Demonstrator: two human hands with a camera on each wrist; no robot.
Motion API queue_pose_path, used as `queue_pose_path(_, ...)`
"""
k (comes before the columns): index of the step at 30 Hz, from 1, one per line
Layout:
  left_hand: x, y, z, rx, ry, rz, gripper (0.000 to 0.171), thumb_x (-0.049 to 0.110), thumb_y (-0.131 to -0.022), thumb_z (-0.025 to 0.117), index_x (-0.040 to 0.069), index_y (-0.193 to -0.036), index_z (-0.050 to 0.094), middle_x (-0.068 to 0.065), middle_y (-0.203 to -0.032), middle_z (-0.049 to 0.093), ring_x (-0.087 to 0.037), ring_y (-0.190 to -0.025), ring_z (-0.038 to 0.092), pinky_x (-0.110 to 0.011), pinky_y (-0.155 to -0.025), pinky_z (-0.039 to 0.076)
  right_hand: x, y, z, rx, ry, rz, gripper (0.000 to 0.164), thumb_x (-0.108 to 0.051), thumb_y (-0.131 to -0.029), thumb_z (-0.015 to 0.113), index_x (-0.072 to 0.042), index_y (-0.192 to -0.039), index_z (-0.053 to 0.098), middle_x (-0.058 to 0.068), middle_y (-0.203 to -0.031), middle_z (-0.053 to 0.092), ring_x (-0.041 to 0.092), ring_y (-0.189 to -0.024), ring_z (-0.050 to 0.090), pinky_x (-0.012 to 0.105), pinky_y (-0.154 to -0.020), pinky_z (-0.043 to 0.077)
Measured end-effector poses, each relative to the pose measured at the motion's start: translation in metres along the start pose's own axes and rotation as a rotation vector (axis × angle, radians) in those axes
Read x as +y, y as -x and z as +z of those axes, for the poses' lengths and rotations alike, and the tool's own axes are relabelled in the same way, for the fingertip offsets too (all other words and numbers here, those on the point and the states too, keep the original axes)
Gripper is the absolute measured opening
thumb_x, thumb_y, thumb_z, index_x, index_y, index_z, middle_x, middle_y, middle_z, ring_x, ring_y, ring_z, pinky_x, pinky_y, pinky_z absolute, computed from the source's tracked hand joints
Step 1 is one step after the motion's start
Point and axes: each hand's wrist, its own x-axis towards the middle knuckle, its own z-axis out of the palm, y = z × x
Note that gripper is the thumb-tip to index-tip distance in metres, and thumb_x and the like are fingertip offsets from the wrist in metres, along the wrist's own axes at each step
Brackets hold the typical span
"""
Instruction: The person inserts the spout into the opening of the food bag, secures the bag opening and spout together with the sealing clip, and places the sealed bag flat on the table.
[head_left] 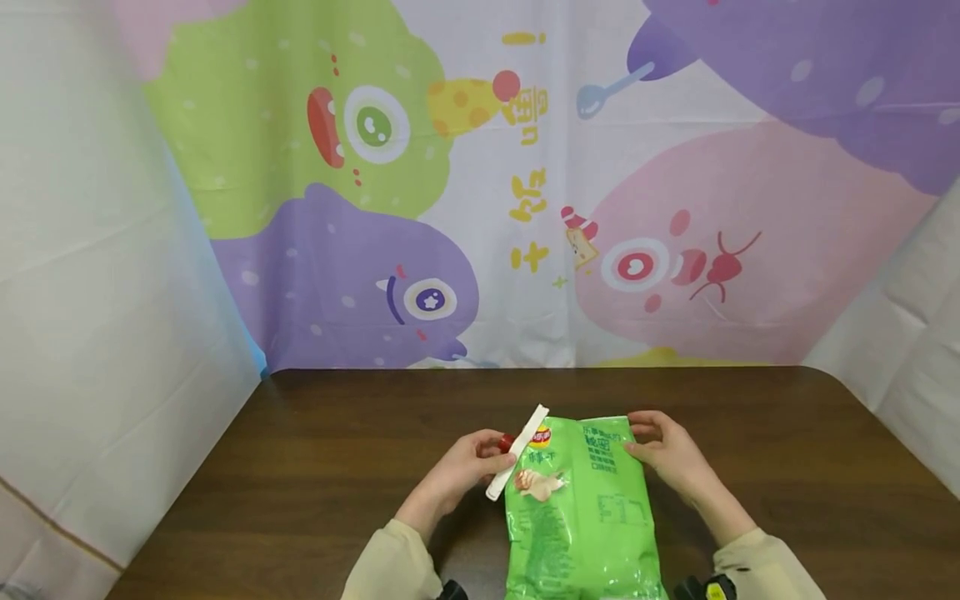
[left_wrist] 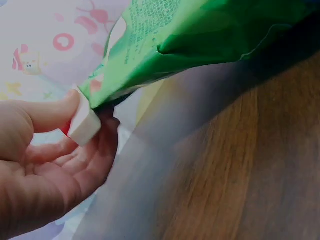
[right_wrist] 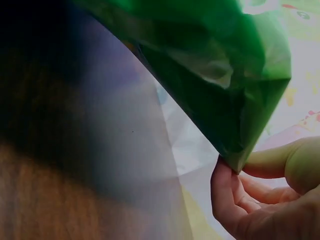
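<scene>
A green chip bag [head_left: 585, 517] with a red and yellow logo is held up over the table, its top edge away from me. At its upper left corner my left hand [head_left: 465, 471] pinches a long white bag clip [head_left: 517, 452], which slants across that corner. A small red part shows behind the clip. In the left wrist view the thumb presses the clip [left_wrist: 85, 125] against the bag's corner; I cannot tell whether it encloses the film. My right hand [head_left: 671, 454] pinches the upper right corner between thumb and fingers, as the right wrist view also shows.
The dark brown wooden table [head_left: 337, 467] extends around the bag on both sides. Behind it hangs a curtain [head_left: 525, 333] printed with cartoon monsters. White cloth [head_left: 112, 292] hangs along the left side, and more on the right.
</scene>
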Motion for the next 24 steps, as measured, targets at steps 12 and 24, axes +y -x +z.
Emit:
queue_pose_path(12, -0.005, 0.001, -0.002, -0.025, -0.14, -0.038, 0.033, 0.012, -0.084, 0.064, 0.003, -0.114, 0.054, -0.009, -0.087, 0.057, -0.013, -0.069, 0.055, -0.029, -0.059, 0.05, 0.01, 0.001, 0.008, -0.06, -0.022, 0.075, 0.042, 0.002, -0.089, 0.049, 0.008, -0.128, 0.035, 0.032, -0.124, 0.042, 0.031, -0.099, 0.056, 0.038, -0.073, 0.05)
queue_pose_path(24, -0.007, 0.002, -0.006, -0.039, -0.208, -0.092, 0.037, 0.017, -0.084, 0.064, 0.007, -0.119, 0.056, -0.009, -0.091, 0.06, -0.014, -0.068, 0.057, -0.032, -0.061, 0.05, 0.014, -0.001, 0.011, -0.082, -0.014, 0.118, 0.041, 0.0, -0.089, 0.05, 0.01, -0.126, 0.037, 0.032, -0.12, 0.047, 0.036, -0.103, 0.054, 0.039, -0.075, 0.05)
